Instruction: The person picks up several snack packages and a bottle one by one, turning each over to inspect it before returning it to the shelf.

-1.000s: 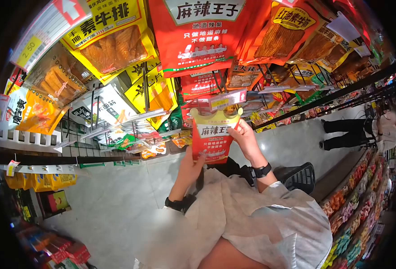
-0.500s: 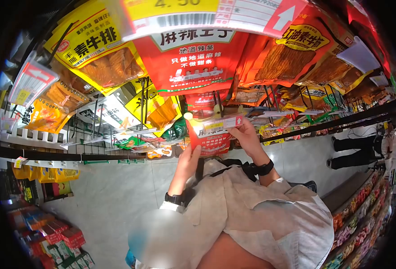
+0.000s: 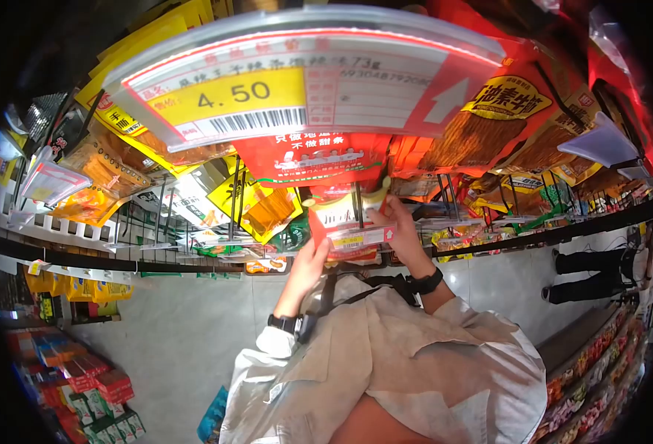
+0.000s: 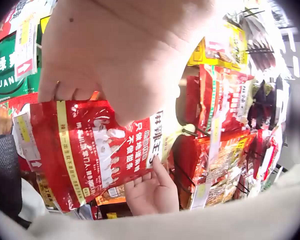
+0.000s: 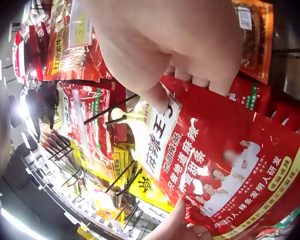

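Note:
Both hands hold a red snack packet (image 5: 210, 125) with a pale yellow top and white lettering. In the head view my left hand (image 3: 309, 265) pinches its left edge, thumb over the printed front. My right hand (image 3: 405, 237) grips the upper right side, its thumb on the white name panel in the right wrist view. The packet's yellow top is right at the tip of a metal display hook (image 5: 117, 119). A clear price-tag holder (image 3: 367, 237) overlaps the packet's lower front in the head view.
A large price tag (image 3: 267, 96) reading 4.50 fills the near foreground. Yellow packets (image 3: 267, 207) and orange-red packets (image 3: 500, 122) hang on neighbouring hooks. A black shelf rail (image 3: 171, 265) runs behind the hands. At right stand a person's dark-trousered legs (image 3: 589, 277).
The view has moved in on the rack, bringing the price tag across the foreground. The packet has come closer to the hooks, its top tilting away. Both hands keep their hold.

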Demonstrator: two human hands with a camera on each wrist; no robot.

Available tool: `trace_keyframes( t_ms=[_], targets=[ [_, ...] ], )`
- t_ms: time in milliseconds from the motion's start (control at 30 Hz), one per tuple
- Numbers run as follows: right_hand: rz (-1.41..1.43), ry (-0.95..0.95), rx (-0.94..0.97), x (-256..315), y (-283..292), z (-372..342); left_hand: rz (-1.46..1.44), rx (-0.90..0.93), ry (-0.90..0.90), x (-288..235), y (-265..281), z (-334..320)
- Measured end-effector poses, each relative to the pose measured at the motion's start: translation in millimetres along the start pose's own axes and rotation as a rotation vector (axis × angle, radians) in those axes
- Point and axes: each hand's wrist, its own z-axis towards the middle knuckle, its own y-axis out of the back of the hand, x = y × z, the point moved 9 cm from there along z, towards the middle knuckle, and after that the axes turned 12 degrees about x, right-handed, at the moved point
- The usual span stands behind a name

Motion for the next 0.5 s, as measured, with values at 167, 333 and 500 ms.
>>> trace_keyframes(
  t_ms=[167, 333, 500],
  targets=[
    [-0.018, 0.114, -0.169, 0.1, 20.4, 24.3, 0.049, -0.052, 0.021, -25.6, 25.1, 57.9],
    [-0.354, -0.040, 0.007, -16.9, 30.3, -8.9, 0.395, -0.316, -0.102, -35.4, 41.5, 43.5],
    [-0.358, -0.373, 0.351, -25.7, -5.1, -81.5, 0.554, 0.341, -0.072, -5.1, 22.1, -17.0]
  ],
)
